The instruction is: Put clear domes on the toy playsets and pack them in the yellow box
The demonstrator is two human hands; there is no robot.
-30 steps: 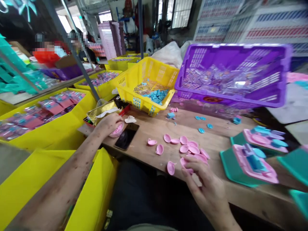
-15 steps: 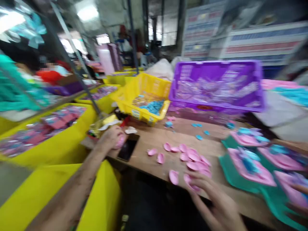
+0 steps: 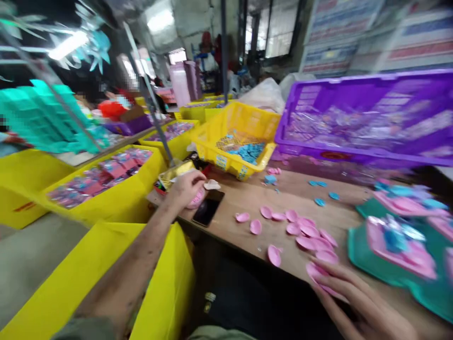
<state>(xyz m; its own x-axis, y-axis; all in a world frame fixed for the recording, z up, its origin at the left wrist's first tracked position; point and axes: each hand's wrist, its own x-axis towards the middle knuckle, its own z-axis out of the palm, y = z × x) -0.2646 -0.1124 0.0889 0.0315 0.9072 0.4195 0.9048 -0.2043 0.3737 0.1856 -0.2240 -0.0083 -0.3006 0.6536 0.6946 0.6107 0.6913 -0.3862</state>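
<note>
My left hand (image 3: 189, 186) is over the table's left end, fingers curled, beside a small box of odds and ends (image 3: 170, 177). Whatever its fingers hold is hidden. A round pink item with printing (image 3: 196, 199) shows just below the hand, next to a dark phone (image 3: 208, 208). At the front edge, my right hand (image 3: 357, 293) has its fingers and thumb on a pink oval shell-like piece (image 3: 316, 276). More such pink pieces (image 3: 307, 230) lie in a loose cluster beyond it, and a single one (image 3: 273, 255) lies to the left.
A yellow basket (image 3: 230, 158) with small blue pieces and a purple crate (image 3: 318, 151) with clear bags stand behind. Green trays (image 3: 371, 262) with pink and blue packs are at right. Yellow bins (image 3: 106, 217) stand at left. Small blue pieces (image 3: 333, 195) dot the table.
The view has swung left, so everything sits further right. My right hand stays on a pink piece at the edge; my left hand stays by the box. Another person's hand at far right is out of view.
</note>
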